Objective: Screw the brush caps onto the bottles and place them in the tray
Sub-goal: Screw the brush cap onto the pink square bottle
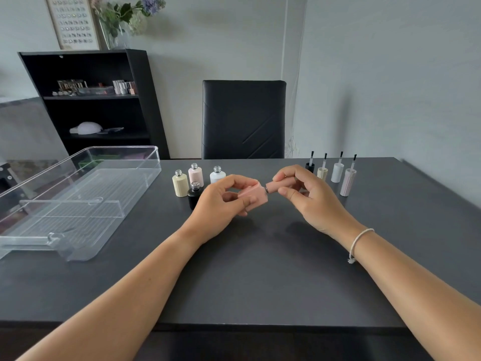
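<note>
My left hand grips a pink square bottle tilted on its side above the table. My right hand pinches a matching pink brush cap whose open end meets the bottle's silver neck. Several uncapped bottles stand behind my left hand: a cream one, a pale pink one, a white one and a black one. Several brush caps stand upside down, bristles up, at the right: black, cream, white and pale pink. A clear plastic tray lies at the left.
The dark grey table carries everything. A black chair stands at the far side. A black shelf unit with small items stands against the back wall at the left.
</note>
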Motion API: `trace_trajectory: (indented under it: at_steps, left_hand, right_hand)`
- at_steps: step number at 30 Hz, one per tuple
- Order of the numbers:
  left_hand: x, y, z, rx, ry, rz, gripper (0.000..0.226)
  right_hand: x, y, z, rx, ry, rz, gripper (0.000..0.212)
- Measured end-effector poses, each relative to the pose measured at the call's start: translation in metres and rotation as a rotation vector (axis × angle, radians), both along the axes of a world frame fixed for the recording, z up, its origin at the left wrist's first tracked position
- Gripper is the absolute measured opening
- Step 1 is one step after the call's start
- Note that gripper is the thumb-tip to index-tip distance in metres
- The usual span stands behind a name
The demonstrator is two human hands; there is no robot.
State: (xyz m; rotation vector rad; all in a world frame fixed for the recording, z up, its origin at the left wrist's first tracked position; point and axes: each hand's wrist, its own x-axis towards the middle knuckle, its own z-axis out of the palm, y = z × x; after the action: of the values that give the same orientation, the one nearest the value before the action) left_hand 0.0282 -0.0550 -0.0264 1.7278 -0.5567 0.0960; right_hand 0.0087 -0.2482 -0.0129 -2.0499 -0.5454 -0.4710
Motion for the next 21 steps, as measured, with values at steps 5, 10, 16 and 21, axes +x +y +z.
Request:
trace_trajectory:
  at_steps: [5,10,16,21]
  left_hand:
    - [0.0,0.0012,0.0005,0.011,0.041,-0.025,0.023]
    - [0.0008,0.0011,-0.0004,0.019,0.055,-0.029,0.024]
    - [-0.0002,0.0004,-0.0001,0.023,0.04,-0.027,0.024]
    - [-0.0011,-0.0015,0.0005,0.037,0.028,-0.029,0.026]
  right_hand:
    - [-0.0007,-0.0014,0.0018,-0.019,-0.002,0.029,0.03]
    - [-0.0008,-0.0032,0.0024,-0.047,0.008,0.033,0.035]
    - [0.0019,-0.0054,-0.0011,-0.059,0.03,-0.013,0.016]
    - [0.0029,-0.0064,-0.0032,-0.09,0.043,-0.049,0.022]
